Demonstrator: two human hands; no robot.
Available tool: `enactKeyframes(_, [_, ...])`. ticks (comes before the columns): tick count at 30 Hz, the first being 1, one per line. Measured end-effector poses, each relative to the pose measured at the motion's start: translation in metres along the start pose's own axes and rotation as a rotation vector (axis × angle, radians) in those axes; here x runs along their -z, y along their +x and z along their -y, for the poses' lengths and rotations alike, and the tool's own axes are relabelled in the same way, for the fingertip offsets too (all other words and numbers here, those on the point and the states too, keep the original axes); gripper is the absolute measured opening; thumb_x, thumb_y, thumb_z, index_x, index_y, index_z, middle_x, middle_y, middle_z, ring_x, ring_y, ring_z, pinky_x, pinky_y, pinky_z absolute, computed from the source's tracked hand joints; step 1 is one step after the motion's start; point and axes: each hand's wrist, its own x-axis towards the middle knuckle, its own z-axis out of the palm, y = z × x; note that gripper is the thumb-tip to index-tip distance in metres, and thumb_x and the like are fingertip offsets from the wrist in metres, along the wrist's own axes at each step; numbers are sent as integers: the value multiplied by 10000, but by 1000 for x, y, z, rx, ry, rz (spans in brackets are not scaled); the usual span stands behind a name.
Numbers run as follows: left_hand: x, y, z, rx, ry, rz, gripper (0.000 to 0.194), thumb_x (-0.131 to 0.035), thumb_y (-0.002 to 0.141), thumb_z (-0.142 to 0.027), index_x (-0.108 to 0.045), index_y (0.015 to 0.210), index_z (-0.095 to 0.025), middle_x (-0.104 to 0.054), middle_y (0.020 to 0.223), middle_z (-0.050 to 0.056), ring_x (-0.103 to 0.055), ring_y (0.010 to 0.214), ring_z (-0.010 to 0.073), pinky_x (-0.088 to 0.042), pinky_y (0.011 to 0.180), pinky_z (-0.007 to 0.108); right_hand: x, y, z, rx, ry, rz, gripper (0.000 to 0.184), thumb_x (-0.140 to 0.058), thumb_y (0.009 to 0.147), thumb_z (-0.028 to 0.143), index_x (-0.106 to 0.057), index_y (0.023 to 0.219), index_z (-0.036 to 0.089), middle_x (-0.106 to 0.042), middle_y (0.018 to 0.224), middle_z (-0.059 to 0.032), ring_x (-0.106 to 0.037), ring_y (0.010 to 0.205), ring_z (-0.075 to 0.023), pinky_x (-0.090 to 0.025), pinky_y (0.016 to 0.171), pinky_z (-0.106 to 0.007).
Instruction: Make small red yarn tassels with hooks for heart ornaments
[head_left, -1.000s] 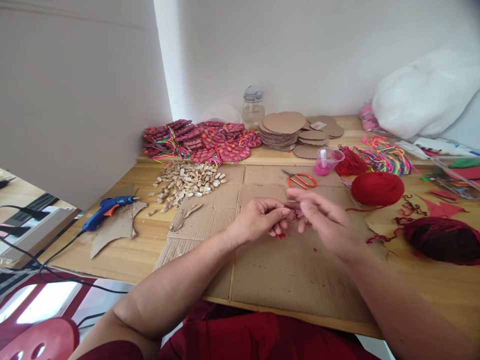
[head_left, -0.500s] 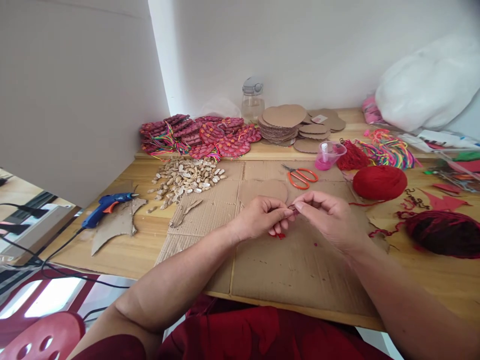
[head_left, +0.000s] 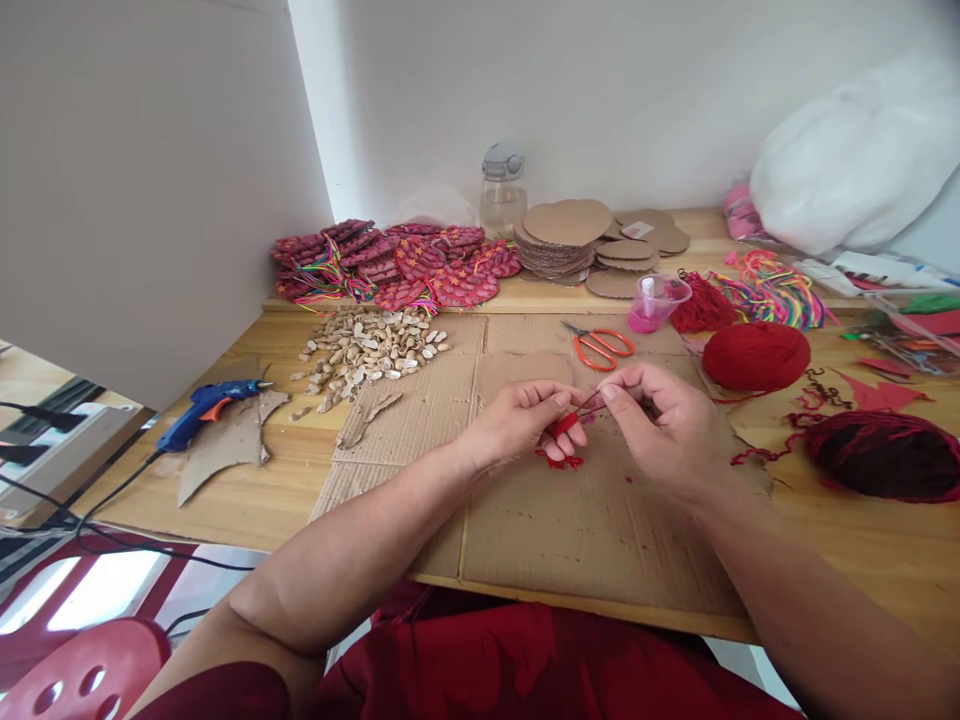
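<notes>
Lying just inside the near edge of the wooden table [head_left: 847, 580], a big brown cardboard sheet [head_left: 585, 545] is spread under my two hands. My left hand [head_left: 517, 422] pinches a little red bundle [head_left: 564, 425] with its thumb and fingers, and red ends poke out below. My right hand [head_left: 667, 432] has its thumb and first finger pressed together on a thin dark strand [head_left: 589, 399], which runs across to my left hand. So the bundle is up in my fingers, over the middle of the sheet. Past the sheet's right edge I see a dark red yarn ball [head_left: 885, 457]. By the table's left edge lies a blue glue gun [head_left: 199, 412], its nose over a torn cardboard piece [head_left: 229, 450]. A bit farther, there is a bright red yarn ball [head_left: 756, 357] on the right, orange scissors [head_left: 606, 346] near the sheet's far edge, and peanut shells [head_left: 382, 345] over its far left corner. Along the table's far edge I find round cardboard pieces [head_left: 568, 222], pink pads [head_left: 454, 270] and a bottle [head_left: 502, 200].
</notes>
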Motion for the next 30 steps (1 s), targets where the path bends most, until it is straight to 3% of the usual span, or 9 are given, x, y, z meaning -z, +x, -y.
enactKeyframes(8, [-7,1,8,0,8,-9,291,-490,957,-350,-584,1074,-100,-658,663,22,-603,506,83,-485,506,186,-2,2,-4,47,-38,-57,129,-583,879,265,-673,823,191,-691,668,-15,-549,508,-113,-379,471,-228])
enactKeyframes(14, [-9,2,6,7,8,-47,246,-401,985,-267,-581,985,-99,-645,629,21,-589,477,80,-478,479,179,1,2,-9,121,-81,-85,116,-604,873,265,-679,829,188,-696,651,-10,-526,466,-99,-372,451,-222])
enactKeyframes(21, [-13,0,9,8,16,-82,210,-563,914,-323,-571,890,-114,-651,618,18,-587,464,77,-463,456,164,2,2,-2,124,-101,-75,130,-604,871,247,-690,795,186,-591,514,35,-440,410,-81,-326,424,-221])
enactKeyframes(26, [-17,-1,7,17,75,-96,176,-541,920,-279,-582,893,-110,-649,614,18,-584,458,74,-459,446,159,2,4,-1,84,-83,-59,157,-609,869,265,-707,774,188,-502,472,48,-397,421,-86,-301,422,-227])
enactKeyframes(30, [-18,-3,4,18,121,-129,132,-544,905,-240,-579,868,-119,-638,593,9,-570,445,70,-455,436,157,4,6,-6,51,-16,3,153,-611,871,286,-708,800,192,-525,504,41,-420,454,-95,-325,450,-232])
